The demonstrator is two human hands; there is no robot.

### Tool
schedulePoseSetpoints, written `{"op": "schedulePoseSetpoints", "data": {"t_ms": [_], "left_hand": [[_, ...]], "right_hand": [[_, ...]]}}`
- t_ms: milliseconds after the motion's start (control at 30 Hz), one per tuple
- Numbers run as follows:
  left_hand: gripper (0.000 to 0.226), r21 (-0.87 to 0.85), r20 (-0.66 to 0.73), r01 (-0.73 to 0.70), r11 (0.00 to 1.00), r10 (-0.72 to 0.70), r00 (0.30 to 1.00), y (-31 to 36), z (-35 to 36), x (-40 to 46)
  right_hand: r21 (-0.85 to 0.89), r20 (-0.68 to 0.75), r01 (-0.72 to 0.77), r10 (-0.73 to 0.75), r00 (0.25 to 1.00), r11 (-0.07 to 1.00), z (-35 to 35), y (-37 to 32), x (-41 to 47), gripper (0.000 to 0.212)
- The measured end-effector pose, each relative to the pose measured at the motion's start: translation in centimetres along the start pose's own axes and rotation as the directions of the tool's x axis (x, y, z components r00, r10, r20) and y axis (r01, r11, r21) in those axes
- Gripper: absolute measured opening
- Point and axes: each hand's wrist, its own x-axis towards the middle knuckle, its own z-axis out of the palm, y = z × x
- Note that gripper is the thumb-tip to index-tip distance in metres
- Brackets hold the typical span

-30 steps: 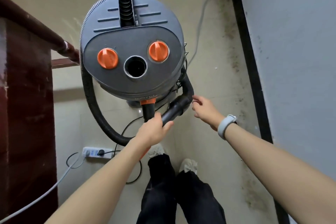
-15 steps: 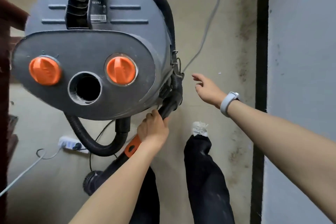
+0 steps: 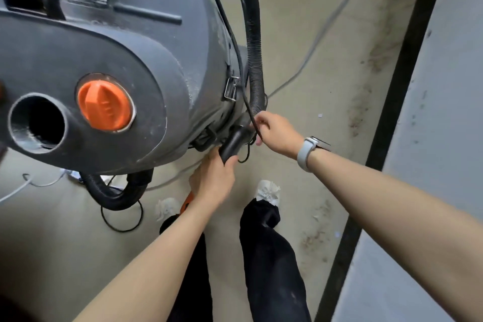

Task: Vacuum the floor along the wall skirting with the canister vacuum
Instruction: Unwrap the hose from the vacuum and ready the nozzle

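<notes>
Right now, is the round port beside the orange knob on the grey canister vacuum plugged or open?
Open: the round port on the grey canister vacuum shows a dark, empty bore, with no hose inserted.

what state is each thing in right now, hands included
canister vacuum: round port on the lid open, nothing plugged in
orange knob: seated in the lid
ribbed hose: hangs down the canister's side
left hand: grips the black hose end
right hand: pinches the thin black cord
floor by the skirting: stained, with white bits
</notes>
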Motion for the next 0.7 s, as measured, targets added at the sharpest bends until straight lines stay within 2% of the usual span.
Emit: {"op": "schedulePoseSetpoints", "data": {"t_ms": [100, 200, 267, 400, 500, 600, 700], "left_hand": [[0.047, -0.107, 0.020, -0.067, 0.992, 0.069, 0.997, 1.5, -0.6, 0.8], [0.049, -0.210, 0.019, -0.136, 0.968, 0.143, 0.990, 3.0, -0.3, 0.7], [0.048, -0.261, 0.017, -0.154, 0.953, 0.164, 0.986, 3.8, 0.0, 0.4], [0.039, -0.402, 0.056, -0.181, 0.898, 0.221, 0.974, 4.5, -0.1, -0.4], [0.037, -0.523, 0.044, -0.223, 0.822, 0.288, 0.957, 5.5, -0.9, -0.5], [0.027, -0.654, 0.051, -0.278, 0.704, 0.407, 0.912, 7.4, -2.0, -0.9], [0.027, -0.786, 0.024, -0.193, 0.588, 0.342, 0.939, 9.3, -3.0, -1.3]], "right_hand": [[0.384, 0.021, -0.151, 0.155, 0.988, 0.911, -0.7, 1.8, -1.4, 0.007], [0.530, 0.079, -0.202, 0.189, 0.979, 0.824, -1.0, 1.6, -2.2, 0.024], [0.640, 0.150, -0.260, 0.215, 0.965, 0.723, -1.1, 1.0, -2.4, 0.030], [0.775, 0.224, -0.340, 0.271, 0.936, 0.532, -1.7, 1.1, -2.3, 0.029], [0.870, 0.221, -0.320, 0.283, 0.933, 0.375, -1.8, 1.1, -2.6, 0.029], [0.905, 0.192, -0.270, 0.251, 0.949, 0.328, -1.8, 0.6, -3.2, 0.021], [0.921, 0.130, -0.216, 0.268, 0.955, 0.325, -2.5, 0.4, -3.4, 0.017]]}}
